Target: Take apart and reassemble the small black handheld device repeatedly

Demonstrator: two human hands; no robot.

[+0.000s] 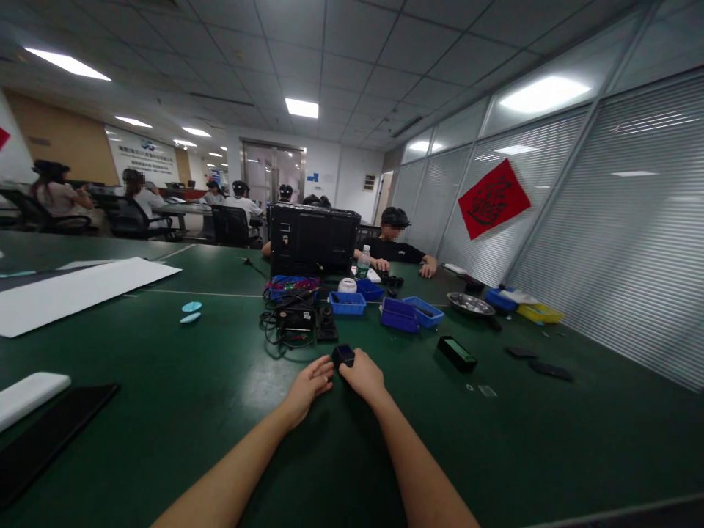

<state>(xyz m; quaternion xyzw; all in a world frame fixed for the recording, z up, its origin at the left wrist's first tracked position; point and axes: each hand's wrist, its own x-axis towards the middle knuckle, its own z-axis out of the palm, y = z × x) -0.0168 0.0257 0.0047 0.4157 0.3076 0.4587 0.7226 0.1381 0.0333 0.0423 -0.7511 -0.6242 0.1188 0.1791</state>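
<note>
A small black box-shaped object with a dark bluish top face [344, 355] is at the middle of the green table [247, 455]. My right hand [363, 372] grips it from the right side, fingers closed against its edge. Just left of it is my left hand [311, 385], fingers stretched out and holding nothing; whether a fingertip touches the box I cannot tell. Beyond the box lie a black electronic unit with tangled cables [297, 320] and a small black stand [326, 326].
Blue trays [347, 303], a baseball [347, 285] and a bottle [364, 262] stand ahead, before a large black panel [313, 238]. A co-worker [393, 238] sits opposite. To the right are a black box with a green inside [457, 353] and a metal plate [471, 304]; white sheets [82, 290] lie left.
</note>
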